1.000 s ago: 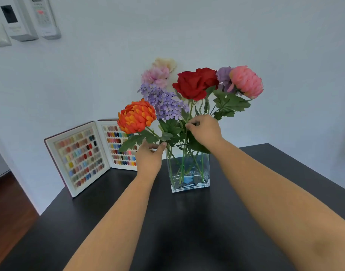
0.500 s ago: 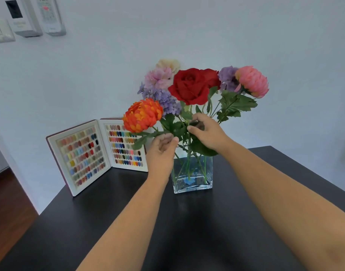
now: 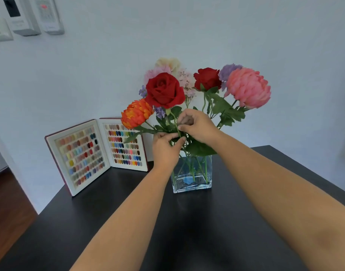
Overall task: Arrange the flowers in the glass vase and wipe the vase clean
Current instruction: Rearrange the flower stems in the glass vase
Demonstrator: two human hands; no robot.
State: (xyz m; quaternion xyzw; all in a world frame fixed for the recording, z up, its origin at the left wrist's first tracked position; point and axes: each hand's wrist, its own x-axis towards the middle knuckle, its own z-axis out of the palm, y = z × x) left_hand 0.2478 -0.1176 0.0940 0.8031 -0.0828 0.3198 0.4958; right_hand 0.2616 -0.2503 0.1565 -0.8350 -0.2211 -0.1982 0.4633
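Observation:
A square glass vase (image 3: 193, 182) stands on the black table (image 3: 187, 231) and holds several artificial flowers. A large red rose (image 3: 164, 90) leans left, beside an orange chrysanthemum (image 3: 136, 113). A smaller red rose (image 3: 207, 78) and a pink chrysanthemum (image 3: 247, 88) lean right, with pale and lilac blooms behind. My left hand (image 3: 164, 148) and my right hand (image 3: 197, 125) meet just above the vase mouth. Both pinch the green stems there; the right fingers hold the large rose's stem. Green stems and something blue show through the glass.
An open sample book (image 3: 93, 151) of coloured nail tips stands against the white wall at the table's back left. Wall switches and a remote holder (image 3: 48, 14) hang at the upper left. Wooden floor (image 3: 5, 212) lies beyond the table's left edge.
The two red roses, close together before, have spread: the large one swung left over the orange flower. My left hand rose from beside the vase to the stems, meeting my right hand.

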